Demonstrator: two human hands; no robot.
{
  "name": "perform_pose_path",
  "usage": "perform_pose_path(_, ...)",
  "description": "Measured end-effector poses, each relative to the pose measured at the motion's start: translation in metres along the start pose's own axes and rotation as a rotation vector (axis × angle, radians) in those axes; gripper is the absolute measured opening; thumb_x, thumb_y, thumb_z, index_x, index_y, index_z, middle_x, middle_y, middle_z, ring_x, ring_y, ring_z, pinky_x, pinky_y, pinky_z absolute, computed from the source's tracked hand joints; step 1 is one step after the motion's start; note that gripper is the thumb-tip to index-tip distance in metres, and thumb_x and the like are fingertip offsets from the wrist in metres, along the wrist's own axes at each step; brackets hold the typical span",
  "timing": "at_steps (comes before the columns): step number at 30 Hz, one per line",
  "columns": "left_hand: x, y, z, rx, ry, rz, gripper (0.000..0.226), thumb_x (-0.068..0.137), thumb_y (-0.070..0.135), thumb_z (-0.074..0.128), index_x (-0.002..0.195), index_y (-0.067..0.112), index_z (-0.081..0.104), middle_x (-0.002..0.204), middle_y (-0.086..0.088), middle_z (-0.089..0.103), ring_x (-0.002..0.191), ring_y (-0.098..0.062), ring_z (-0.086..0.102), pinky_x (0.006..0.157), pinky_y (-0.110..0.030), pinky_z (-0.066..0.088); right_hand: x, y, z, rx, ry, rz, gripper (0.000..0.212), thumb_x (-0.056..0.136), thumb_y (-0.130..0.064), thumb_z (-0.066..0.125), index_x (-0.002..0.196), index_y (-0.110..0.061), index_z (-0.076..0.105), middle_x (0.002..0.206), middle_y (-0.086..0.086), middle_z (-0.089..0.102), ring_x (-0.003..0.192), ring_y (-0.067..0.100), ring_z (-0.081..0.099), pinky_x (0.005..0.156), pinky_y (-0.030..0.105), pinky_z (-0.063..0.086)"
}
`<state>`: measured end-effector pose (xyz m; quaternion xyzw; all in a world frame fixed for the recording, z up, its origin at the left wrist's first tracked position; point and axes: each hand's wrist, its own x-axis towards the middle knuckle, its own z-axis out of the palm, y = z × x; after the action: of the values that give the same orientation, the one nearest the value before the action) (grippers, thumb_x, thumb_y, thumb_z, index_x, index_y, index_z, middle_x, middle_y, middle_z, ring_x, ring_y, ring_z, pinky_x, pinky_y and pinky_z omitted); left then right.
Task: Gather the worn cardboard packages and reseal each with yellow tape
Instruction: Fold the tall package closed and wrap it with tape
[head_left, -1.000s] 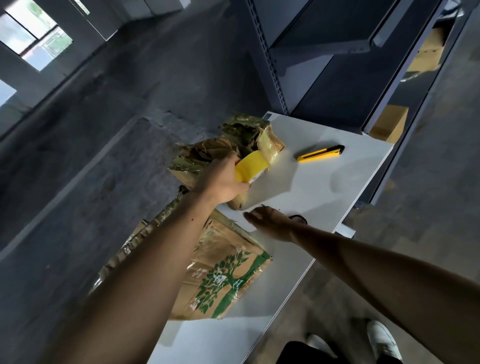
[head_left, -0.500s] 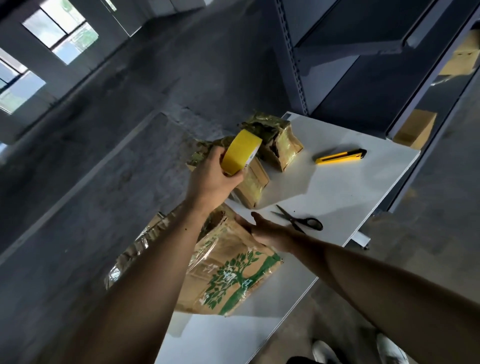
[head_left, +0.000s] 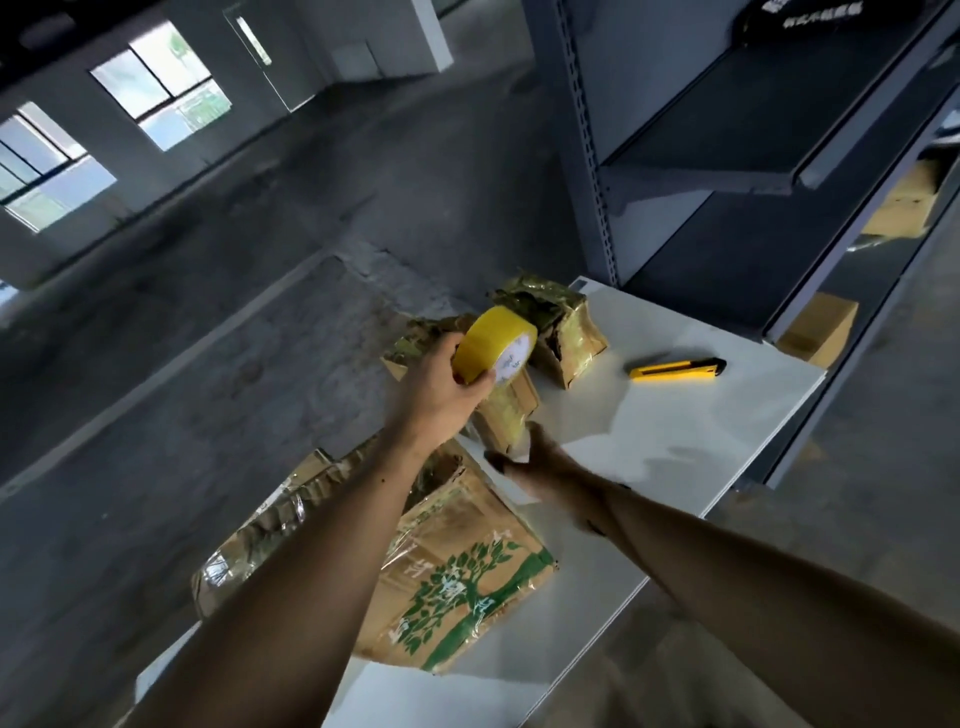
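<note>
Left hand (head_left: 439, 389) grasps yellow tape roll (head_left: 491, 338) over white worktop (head_left: 675, 441) beside grey shelving (head_left: 701, 171); right hand (head_left: 535, 460) blurred, fingers unreadable.

We count 3 worn cardboard packages (head_left: 452, 587), centre to lower centre | 1 yellow tape roll (head_left: 483, 343), centre | 1 yellow utility knife (head_left: 675, 370), right of centre | 2 plain boxes (head_left: 821, 327), right edge | 2 hands: left hand (head_left: 441, 389), right hand (head_left: 540, 462)
</note>
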<state>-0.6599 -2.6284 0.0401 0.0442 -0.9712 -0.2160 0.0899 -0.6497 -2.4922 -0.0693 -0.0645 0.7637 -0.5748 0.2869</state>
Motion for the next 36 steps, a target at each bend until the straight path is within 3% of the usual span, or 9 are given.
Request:
perform_pose_path(2,0.001,0.001,-0.004,-0.021,-0.034,0.016,0.057,0.083,0.046,0.071,0.132,0.022,0.055,0.104,0.000,0.071,0.087,-0.017,0.067,0.071,-0.036,0.056,-0.002,-0.020,-0.017,0.143,0.118,-0.118,0.081,0.093,-0.026,0.068,0.153,-0.012,0.017,0.143,0.004,0.043,0.133,0.022,0.043,0.081,0.006,0.041)
perform_pose_path(7,-0.002,0.013,-0.027,-0.079,-0.141,0.080,0.050,0.091,0.025,0.070,0.137,0.017,0.053,0.087,0.008,0.065,0.080,-0.010,0.066,0.064,-0.021,0.040,0.007,-0.055,-0.056,0.023,0.238,-0.401,0.102,0.071,-0.049,0.080,0.151,-0.033,0.020,0.148,0.001,0.045,0.135,0.021,0.045,0.111,0.040,0.041)
perform_pose_path(10,-0.007,0.021,-0.046,-0.124,-0.176,0.070,0.051,0.094,0.022,0.066,0.142,0.015,0.047,0.106,0.016,0.060,0.081,0.013,0.059,0.069,-0.004,0.043,-0.006,-0.079,-0.071,-0.053,0.207,-0.534,0.075,0.084,-0.019,0.076,0.149,-0.025,0.038,0.142,0.001,0.048,0.129,0.016,0.046,0.105,0.024,0.038)
perform_pose_path(15,-0.022,0.021,-0.077,-0.121,-0.167,0.082,0.061,0.096,0.025,0.064,0.150,0.014,0.038,0.144,-0.003,0.050,0.118,-0.008,0.053,0.082,0.002,0.038,-0.018,-0.104,-0.080,-0.084,0.140,-0.605,0.048,0.089,0.004,0.063,0.133,-0.010,0.049,0.107,-0.006,0.054,0.092,-0.001,0.053,0.075,0.000,0.038)
perform_pose_path(21,-0.056,0.028,-0.111,-0.455,-0.016,-0.364,0.076,0.091,0.063,0.051,0.155,0.032,0.025,0.161,0.004,0.024,0.147,-0.024,0.026,0.117,-0.043,0.024,-0.039,-0.128,-0.064,0.146,-0.011,-0.658,0.048,0.083,0.008,0.069,0.120,-0.013,0.046,0.118,0.014,0.058,0.104,0.021,0.059,0.083,0.025,0.056)
perform_pose_path(25,-0.077,0.016,-0.112,-0.860,0.167,-0.650,0.088,0.078,0.074,0.051,0.138,0.010,0.051,0.135,-0.011,0.059,0.123,-0.028,0.056,0.110,-0.044,0.040,-0.052,-0.131,-0.045,0.321,-0.104,-0.676,0.050,0.073,-0.005,0.074,0.116,-0.013,0.049,0.111,0.020,0.059,0.098,0.028,0.060,0.082,0.048,0.053)
perform_pose_path(27,-0.090,0.016,-0.110,-1.048,0.174,-0.661,0.067,0.084,0.064,0.055,0.117,0.007,0.063,0.112,-0.011,0.071,0.105,-0.022,0.065,0.105,-0.038,0.045,-0.052,-0.126,-0.034,0.331,-0.168,-0.689,0.045,0.081,0.005,0.069,0.118,-0.011,0.049,0.101,0.015,0.062,0.089,0.032,0.058,0.075,0.051,0.048)
perform_pose_path(32,-0.119,0.010,-0.110,-1.080,0.316,-0.714,0.041,0.100,0.040,0.054,0.112,0.002,0.064,0.110,-0.016,0.072,0.103,-0.022,0.067,0.088,-0.033,0.055,-0.063,-0.127,-0.009,0.233,-0.199,-0.727,0.036,0.086,-0.009,0.075,0.109,-0.023,0.052,0.099,-0.001,0.065,0.090,0.009,0.064,0.075,0.024,0.051)
perform_pose_path(36,-0.139,-0.001,-0.115,-0.937,0.464,-0.778,0.037,0.096,0.035,0.063,0.097,-0.001,0.069,0.100,-0.024,0.069,0.089,-0.026,0.066,0.094,-0.040,0.054,-0.070,-0.127,0.007,0.076,-0.200,-0.766,0.038,0.082,-0.022,0.079,0.107,-0.033,0.053,0.106,-0.009,0.065,0.096,0.002,0.063,0.082,0.023,0.050)
